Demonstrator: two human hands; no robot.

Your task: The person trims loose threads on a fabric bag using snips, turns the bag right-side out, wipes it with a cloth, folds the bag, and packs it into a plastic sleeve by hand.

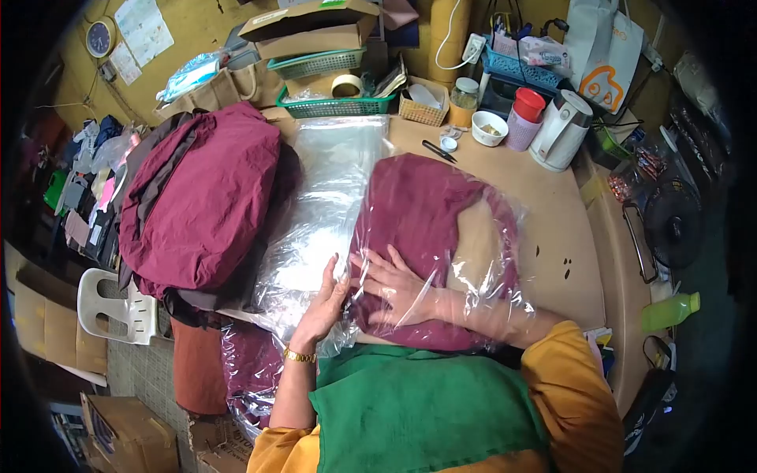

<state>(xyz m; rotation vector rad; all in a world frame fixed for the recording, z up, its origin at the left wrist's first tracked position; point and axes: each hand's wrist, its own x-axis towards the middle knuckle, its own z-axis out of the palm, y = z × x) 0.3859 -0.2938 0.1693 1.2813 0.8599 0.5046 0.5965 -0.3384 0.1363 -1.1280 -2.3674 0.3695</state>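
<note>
A folded maroon garment [410, 205] lies on the table inside a clear plastic bag [516, 236]. My right hand [394, 288] rests flat on the garment with its fingers spread, and clear plastic partly covers that hand and forearm. At the left edge of the bag stands my left hand [325, 303], turned on its side with fingers stretched out, touching or very near the plastic. Left of the garment lies a stack of flat clear plastic bags [335, 158], shining under the light. Beyond it is a pile of maroon jackets [209, 189] with dark linings.
Black thread snips [439, 151] lie near the back, beside a white bowl [490, 128], a lilac cup [522, 130] and a white electric kettle [561, 130]. Green baskets [335, 106] and a cardboard box [307, 27] stand behind. A white plastic chair [118, 307] is at left.
</note>
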